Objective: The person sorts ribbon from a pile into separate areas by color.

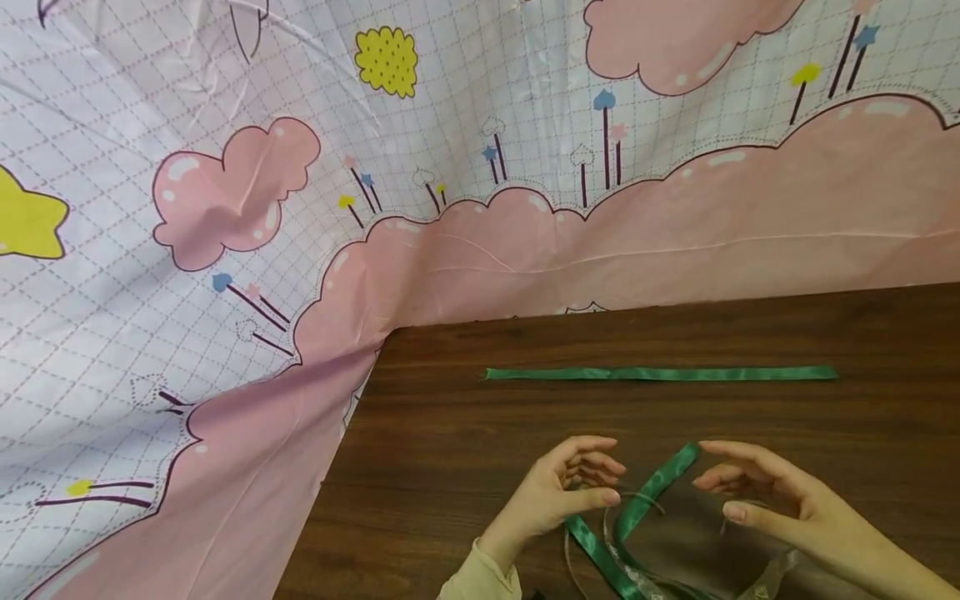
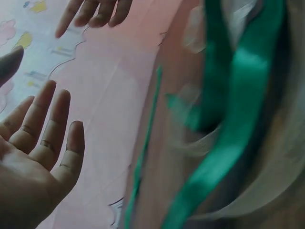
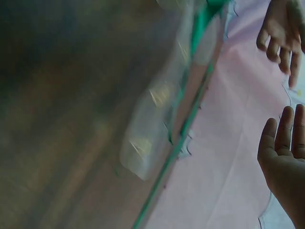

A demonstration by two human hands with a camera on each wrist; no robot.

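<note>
Two hands hover above the near side of the table, apart from each other. The left hand (image 1: 558,492) has loosely bent fingers and holds nothing. Facing it, the right hand (image 1: 795,500) has its thumb and fingers spread, with nothing gripped. Between and below them lies a loose heap of green satin ribbon (image 1: 656,492) and sheer whitish ribbon (image 1: 768,575). One green end points up beside the right fingertips; whether they touch is unclear. In the right wrist view, the sheer ribbon (image 3: 147,129) shows pale yellowish patches. Below the frame's edge, the rest of the heap is hidden.
A separate green ribbon (image 1: 660,374) lies straight across the dark wooden table (image 1: 450,433), beyond the hands. Pink and white cloth (image 1: 480,258) with cloud and star prints hangs behind the table and along its left side.
</note>
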